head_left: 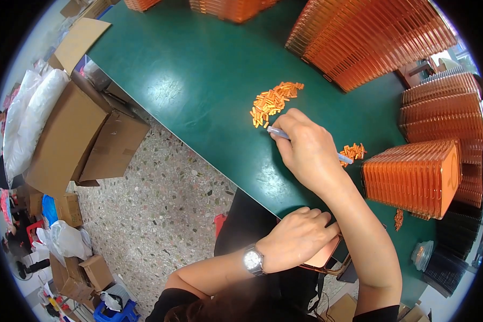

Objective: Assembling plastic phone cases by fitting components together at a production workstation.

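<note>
My right hand (308, 150) reaches over the green table, closed around a thin pale pen-like tool (279, 132). One end of the tool points at a loose pile of small copper-coloured tube pieces (273, 102); its other end (345, 158) shows behind the hand by a smaller pile of the same pieces (355, 150). My left hand (298, 241), with a watch on the wrist, is at the table's near edge. Its curled fingers grip a flat-faced copper-coloured block (323, 256), partly hidden beneath the hand and my right forearm.
Stacks of copper-coloured finned blocks (370, 40) stand at the far right, with another finned block (410, 177) closer. A clear plastic container (422, 255) and dark finned parts (445, 271) lie at the right. Cardboard boxes (70, 134) stand left of the green table (198, 107).
</note>
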`<action>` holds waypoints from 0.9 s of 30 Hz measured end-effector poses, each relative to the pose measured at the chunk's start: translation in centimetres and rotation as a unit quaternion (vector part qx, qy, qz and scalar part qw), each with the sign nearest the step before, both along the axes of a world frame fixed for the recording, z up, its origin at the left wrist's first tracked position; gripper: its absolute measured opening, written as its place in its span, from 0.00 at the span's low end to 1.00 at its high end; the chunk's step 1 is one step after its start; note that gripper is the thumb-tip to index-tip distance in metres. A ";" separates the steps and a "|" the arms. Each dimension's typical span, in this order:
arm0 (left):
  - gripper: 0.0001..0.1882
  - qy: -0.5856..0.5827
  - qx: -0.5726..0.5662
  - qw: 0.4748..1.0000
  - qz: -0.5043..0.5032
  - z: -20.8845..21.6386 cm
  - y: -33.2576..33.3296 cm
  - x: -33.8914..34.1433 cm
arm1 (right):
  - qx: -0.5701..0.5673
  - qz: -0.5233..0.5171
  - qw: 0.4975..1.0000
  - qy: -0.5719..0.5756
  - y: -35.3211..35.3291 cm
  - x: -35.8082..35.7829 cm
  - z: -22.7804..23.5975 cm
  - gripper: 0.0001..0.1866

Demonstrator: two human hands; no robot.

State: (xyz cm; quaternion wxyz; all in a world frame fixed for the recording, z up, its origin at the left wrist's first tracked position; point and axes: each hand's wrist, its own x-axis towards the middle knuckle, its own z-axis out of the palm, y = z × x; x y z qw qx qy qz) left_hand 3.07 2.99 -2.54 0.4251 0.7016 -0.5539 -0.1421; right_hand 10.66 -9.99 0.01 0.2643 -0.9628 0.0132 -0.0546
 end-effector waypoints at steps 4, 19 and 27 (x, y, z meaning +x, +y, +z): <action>0.11 -0.003 0.009 1.000 -0.012 0.4 -0.6 0.2 | -0.022 0.016 1.000 0.001 -1.0 -0.7 -0.2 0.05; 0.05 0.012 0.178 0.984 0.010 3.2 -2.2 0.8 | 0.013 0.017 0.999 -0.037 -7.7 -20.9 3.0 0.08; 0.09 0.001 0.175 0.984 0.017 3.0 -2.5 0.4 | -0.103 0.081 0.988 -0.087 -6.7 -20.3 1.3 0.12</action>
